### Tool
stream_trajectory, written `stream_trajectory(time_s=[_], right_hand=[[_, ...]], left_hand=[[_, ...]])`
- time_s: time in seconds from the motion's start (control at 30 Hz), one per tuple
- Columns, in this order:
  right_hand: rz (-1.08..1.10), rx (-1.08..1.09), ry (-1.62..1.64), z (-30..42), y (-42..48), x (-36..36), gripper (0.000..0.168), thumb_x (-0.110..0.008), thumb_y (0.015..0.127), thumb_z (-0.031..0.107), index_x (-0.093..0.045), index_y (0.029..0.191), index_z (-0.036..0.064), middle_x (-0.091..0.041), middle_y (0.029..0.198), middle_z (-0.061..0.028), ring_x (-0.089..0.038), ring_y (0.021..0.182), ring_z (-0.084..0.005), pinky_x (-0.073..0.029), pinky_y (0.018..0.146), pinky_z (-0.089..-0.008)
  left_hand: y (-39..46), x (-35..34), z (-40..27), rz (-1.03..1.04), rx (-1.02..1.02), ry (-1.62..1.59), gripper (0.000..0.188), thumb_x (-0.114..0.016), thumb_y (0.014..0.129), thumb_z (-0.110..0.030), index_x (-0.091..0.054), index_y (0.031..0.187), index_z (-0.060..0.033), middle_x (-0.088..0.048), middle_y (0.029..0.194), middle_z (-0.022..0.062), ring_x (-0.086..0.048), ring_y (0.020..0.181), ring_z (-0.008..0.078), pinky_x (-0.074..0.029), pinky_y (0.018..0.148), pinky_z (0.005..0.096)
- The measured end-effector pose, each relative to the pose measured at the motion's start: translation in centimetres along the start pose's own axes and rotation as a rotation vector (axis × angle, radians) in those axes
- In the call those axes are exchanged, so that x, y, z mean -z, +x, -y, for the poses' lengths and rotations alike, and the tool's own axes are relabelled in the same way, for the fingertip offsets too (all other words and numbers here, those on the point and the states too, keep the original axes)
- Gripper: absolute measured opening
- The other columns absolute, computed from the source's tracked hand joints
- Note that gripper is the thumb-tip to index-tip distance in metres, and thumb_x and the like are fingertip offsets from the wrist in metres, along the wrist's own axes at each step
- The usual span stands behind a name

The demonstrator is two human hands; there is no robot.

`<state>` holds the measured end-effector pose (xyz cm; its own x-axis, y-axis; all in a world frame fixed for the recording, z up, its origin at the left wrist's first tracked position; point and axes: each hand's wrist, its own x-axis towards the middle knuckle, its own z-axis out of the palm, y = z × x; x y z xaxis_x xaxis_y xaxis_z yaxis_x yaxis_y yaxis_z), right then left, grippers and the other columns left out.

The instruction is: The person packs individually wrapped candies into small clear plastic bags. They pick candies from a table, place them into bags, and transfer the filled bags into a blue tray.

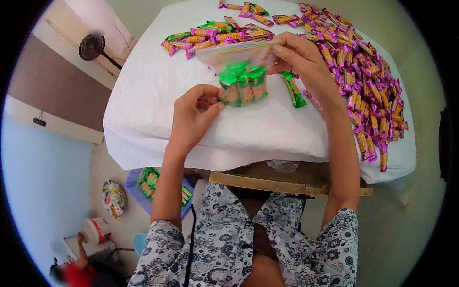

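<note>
A clear zip-top plastic bag (233,57) is held up over the white-covered table (150,93), with several green-wrapped snack packs (247,84) standing in its lower part. At the bag's upper right corner, by the zip strip, the fingers and thumb of my right hand (299,55) pinch the plastic. My left hand (195,113) grips the lower left corner between thumb and fingers. One loose green-wrapped pack (294,89) lies on the cloth, just below my right hand.
A large heap of purple-wrapped packs (358,79) covers the table's right side. Behind the bag lies a smaller mixed pile (215,34). Below the table are an open wooden drawer (265,182) and a blue crate (132,181) of green packs. Another person (79,269) is at lower left.
</note>
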<state>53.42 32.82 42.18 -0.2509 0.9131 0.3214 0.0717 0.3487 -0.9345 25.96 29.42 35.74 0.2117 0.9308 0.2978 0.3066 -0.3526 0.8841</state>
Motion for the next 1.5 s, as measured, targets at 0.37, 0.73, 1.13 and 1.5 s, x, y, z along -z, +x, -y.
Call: stream_trajectory(time_s=[0.37, 0.73, 1.13, 1.5], right_hand=[[-0.005, -0.278, 0.031, 0.0, -0.3, 0.2, 0.014, -0.055, 0.102, 0.017, -0.062, 0.102, 0.005, -0.062, 0.096, -0.0025, -0.063, 0.094, -0.0127, -0.059, 0.085, -0.0334], [-0.52, -0.069, 0.67, -4.0, 0.0, -4.7, 0.028, -0.053, 0.103, 0.017, -0.061, 0.124, 0.001, -0.066, 0.124, -0.0089, -0.061, 0.116, -0.0224, -0.046, 0.104, -0.0407], [-0.635, -0.039, 0.651, -4.3, -0.1, -4.7, 0.025, -0.054, 0.101, 0.016, -0.065, 0.117, 0.001, -0.069, 0.117, -0.0092, -0.064, 0.109, -0.0211, -0.049, 0.1, -0.0375], [-0.39, -0.065, 0.469, -2.7, 0.0, -1.9, 0.022, -0.05, 0.101, 0.014, -0.064, 0.113, 0.001, -0.07, 0.113, -0.0103, -0.065, 0.105, -0.0194, -0.05, 0.095, -0.0355]], left_hand=[[0.7, -0.3, 0.0, 0.007, -0.011, 0.031, 0.015, -0.07, 0.085, 0.002, -0.067, 0.099, -0.0024, -0.065, 0.086, -0.0014, -0.055, 0.076, 0.0058, -0.047, 0.069, 0.0238], [1.6, -2.5, -0.7, -0.146, -0.127, 0.068, 0.009, -0.07, 0.086, 0.0, -0.065, 0.093, -0.0024, -0.062, 0.081, -0.0009, -0.055, 0.072, 0.0069, -0.047, 0.064, 0.0243], [1.6, -2.6, -0.6, -0.056, -0.276, -0.001, 0.011, -0.061, 0.089, 0.006, -0.065, 0.096, -0.0009, -0.058, 0.091, 0.004, -0.055, 0.081, 0.0125, -0.045, 0.068, 0.0264], [1.2, -2.2, 0.1, -0.086, -0.113, -0.019, 0.023, -0.066, 0.086, 0.005, -0.062, 0.107, -0.0029, -0.058, 0.094, 0.0025, -0.052, 0.077, 0.0097, -0.046, 0.069, 0.0251]])
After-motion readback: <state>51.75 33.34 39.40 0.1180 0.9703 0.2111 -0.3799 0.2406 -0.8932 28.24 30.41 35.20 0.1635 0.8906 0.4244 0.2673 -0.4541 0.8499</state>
